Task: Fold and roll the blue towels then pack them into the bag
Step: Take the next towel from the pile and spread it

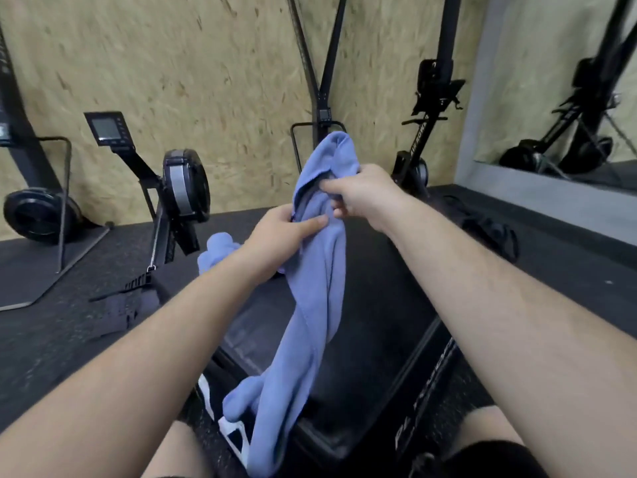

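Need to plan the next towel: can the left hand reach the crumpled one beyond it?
Likely yes, once freed: left hand grips the hanging towel; crumpled towel lies beside its wrist, unobstructed.

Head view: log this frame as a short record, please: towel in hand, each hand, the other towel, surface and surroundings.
held towel: blue, unfolded, bunched at the top, hanging down between the arms
left hand: grips the held towel near its top
right hand: pinches the held towel just above the left hand
second towel: blue, crumpled, lying beyond the left hand
black box: low, behind the hanging towel
background: rowing machine by the wooden wall; mirror at right
bag: not clearly seen
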